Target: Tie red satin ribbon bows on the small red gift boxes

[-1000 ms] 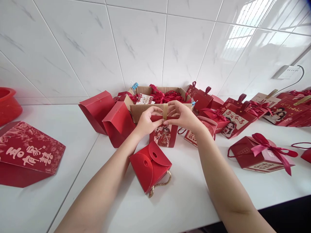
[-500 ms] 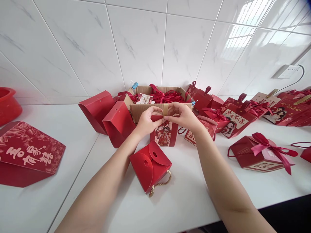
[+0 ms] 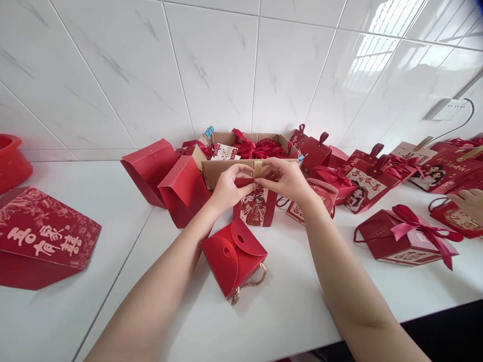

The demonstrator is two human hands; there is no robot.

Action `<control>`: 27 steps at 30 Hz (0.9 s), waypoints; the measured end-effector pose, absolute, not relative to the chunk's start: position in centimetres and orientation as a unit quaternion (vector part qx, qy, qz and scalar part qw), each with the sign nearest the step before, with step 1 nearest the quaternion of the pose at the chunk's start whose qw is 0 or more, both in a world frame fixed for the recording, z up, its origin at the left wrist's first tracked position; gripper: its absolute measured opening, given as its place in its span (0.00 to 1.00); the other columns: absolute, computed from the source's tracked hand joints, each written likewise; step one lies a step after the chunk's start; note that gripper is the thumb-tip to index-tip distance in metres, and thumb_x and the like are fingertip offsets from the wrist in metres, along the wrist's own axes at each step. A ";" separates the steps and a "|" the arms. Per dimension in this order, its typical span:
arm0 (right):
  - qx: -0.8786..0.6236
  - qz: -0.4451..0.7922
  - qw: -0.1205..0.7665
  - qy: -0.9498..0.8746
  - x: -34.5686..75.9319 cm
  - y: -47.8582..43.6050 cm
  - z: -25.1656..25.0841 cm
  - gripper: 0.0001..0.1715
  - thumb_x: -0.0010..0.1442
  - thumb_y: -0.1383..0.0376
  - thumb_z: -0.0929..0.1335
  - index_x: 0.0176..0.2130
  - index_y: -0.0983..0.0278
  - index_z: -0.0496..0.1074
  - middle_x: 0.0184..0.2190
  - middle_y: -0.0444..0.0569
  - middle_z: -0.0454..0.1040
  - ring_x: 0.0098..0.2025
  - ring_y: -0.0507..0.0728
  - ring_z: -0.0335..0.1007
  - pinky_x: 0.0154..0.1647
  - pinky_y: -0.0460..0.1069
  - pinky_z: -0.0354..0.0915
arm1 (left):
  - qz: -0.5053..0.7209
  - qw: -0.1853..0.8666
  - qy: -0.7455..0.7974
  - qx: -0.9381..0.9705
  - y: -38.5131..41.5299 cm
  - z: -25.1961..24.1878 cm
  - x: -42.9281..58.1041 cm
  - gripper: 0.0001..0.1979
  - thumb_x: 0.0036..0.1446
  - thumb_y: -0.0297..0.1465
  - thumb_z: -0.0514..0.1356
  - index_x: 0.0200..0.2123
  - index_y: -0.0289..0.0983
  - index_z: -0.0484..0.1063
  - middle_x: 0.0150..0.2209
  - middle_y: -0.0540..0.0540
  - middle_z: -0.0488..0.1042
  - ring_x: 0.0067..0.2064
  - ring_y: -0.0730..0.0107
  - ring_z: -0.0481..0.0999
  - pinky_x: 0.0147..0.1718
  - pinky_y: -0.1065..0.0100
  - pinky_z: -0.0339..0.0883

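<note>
In the middle of the head view stands a red gift box (image 3: 249, 207) with a printed figure on its front. A gold strap (image 3: 258, 169) rises as a loop from its top. My left hand (image 3: 234, 185) pinches the top edge from the left, fingers closed. From the other side my right hand (image 3: 285, 180) grips the same edge beside the strap, its fingertips nearly meeting those of the left. Just below lies a smaller bright red box (image 3: 236, 256) with rounded flaps and a twisted gold cord, touched by neither hand.
Behind stands a cardboard box (image 3: 217, 173) full of red ribbons. Plain red boxes (image 3: 183, 188) and a printed one (image 3: 49, 236) are on the left, near a red basin (image 3: 15, 163). On the right are a ribboned box (image 3: 407, 239), several gift bags (image 3: 364, 183) and another person's hand (image 3: 471, 205).
Another person's hand has come into view at the right edge, and the red box by it now shows more, further left. My own hands keep nearly the same hold.
</note>
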State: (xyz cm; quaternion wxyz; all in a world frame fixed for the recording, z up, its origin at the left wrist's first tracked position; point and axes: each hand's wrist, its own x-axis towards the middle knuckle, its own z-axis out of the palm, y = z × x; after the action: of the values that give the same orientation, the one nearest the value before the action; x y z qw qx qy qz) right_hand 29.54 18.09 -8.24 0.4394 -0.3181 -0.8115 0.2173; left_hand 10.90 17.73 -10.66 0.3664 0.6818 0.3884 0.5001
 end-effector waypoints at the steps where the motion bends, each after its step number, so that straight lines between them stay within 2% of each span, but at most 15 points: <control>1: -0.314 0.212 0.442 -0.813 29.6 18.1 -8.3 0.15 0.55 0.64 0.71 0.44 0.63 0.71 0.31 0.46 0.77 0.33 0.55 0.76 0.35 0.51 0.72 | 0.500 0.367 0.388 0.682 17.7 -10.7 10.9 0.18 0.46 0.28 0.66 0.41 0.36 0.67 0.33 0.48 0.77 0.26 0.75 0.73 0.25 0.71 0.67; 4: -0.312 0.222 0.447 -0.809 29.6 18.2 -8.5 0.17 0.55 0.64 0.71 0.45 0.62 0.70 0.32 0.46 0.78 0.34 0.56 0.76 0.36 0.52 0.73 | 0.498 0.369 0.386 0.683 17.5 -10.6 10.9 0.17 0.47 0.28 0.66 0.41 0.36 0.66 0.31 0.50 0.76 0.25 0.75 0.72 0.26 0.72 0.66; 8: -0.318 0.255 0.448 -0.796 29.4 18.1 -8.4 0.17 0.54 0.64 0.71 0.44 0.62 0.69 0.29 0.45 0.77 0.31 0.55 0.75 0.34 0.51 0.72 | 0.507 0.377 0.363 0.685 17.3 -10.6 10.9 0.17 0.48 0.29 0.65 0.41 0.37 0.64 0.29 0.52 0.74 0.25 0.76 0.70 0.25 0.72 0.64; 12: -0.317 0.264 0.455 -0.789 29.4 18.1 -8.3 0.16 0.53 0.64 0.71 0.42 0.62 0.68 0.27 0.43 0.76 0.29 0.53 0.73 0.32 0.49 0.71 | 0.520 0.390 0.346 0.676 17.2 -10.6 11.0 0.13 0.53 0.35 0.63 0.40 0.37 0.65 0.28 0.52 0.72 0.28 0.75 0.71 0.26 0.73 0.62; 15: -0.315 0.274 0.458 -0.784 29.4 18.2 -8.5 0.16 0.53 0.64 0.71 0.42 0.62 0.67 0.27 0.43 0.75 0.29 0.53 0.73 0.31 0.49 0.70 | 0.519 0.373 0.368 0.675 17.2 -10.5 11.2 0.16 0.53 0.38 0.65 0.40 0.37 0.65 0.29 0.51 0.72 0.30 0.73 0.72 0.26 0.73 0.64; 22: -0.310 0.304 0.466 -0.771 29.5 18.5 -8.5 0.17 0.51 0.64 0.72 0.41 0.62 0.67 0.25 0.41 0.73 0.27 0.53 0.72 0.30 0.50 0.70 | 0.494 0.370 0.372 0.694 17.4 -10.6 10.8 0.20 0.49 0.36 0.68 0.41 0.39 0.62 0.30 0.52 0.73 0.26 0.76 0.71 0.24 0.73 0.65; 25: -0.309 0.312 0.467 -0.767 29.5 18.5 -8.5 0.17 0.51 0.64 0.73 0.40 0.62 0.67 0.25 0.41 0.73 0.27 0.53 0.71 0.30 0.50 0.70 | 0.490 0.345 0.358 0.716 17.6 -10.8 10.7 0.18 0.51 0.33 0.67 0.42 0.39 0.62 0.31 0.53 0.73 0.23 0.79 0.69 0.23 0.74 0.65; 27: -0.306 0.316 0.468 -0.767 29.5 18.5 -8.6 0.17 0.51 0.64 0.73 0.41 0.62 0.66 0.25 0.41 0.73 0.27 0.53 0.71 0.30 0.50 0.69 | 0.492 0.310 0.348 0.735 17.6 -10.9 10.8 0.16 0.52 0.31 0.65 0.41 0.39 0.63 0.31 0.52 0.74 0.24 0.78 0.70 0.26 0.73 0.66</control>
State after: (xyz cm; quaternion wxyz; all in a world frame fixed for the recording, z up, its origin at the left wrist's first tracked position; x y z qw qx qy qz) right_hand 29.49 18.54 -8.58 0.4676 -0.3061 -0.7667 0.3161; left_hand 10.77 17.62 -10.89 0.3096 0.7352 0.3481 0.4924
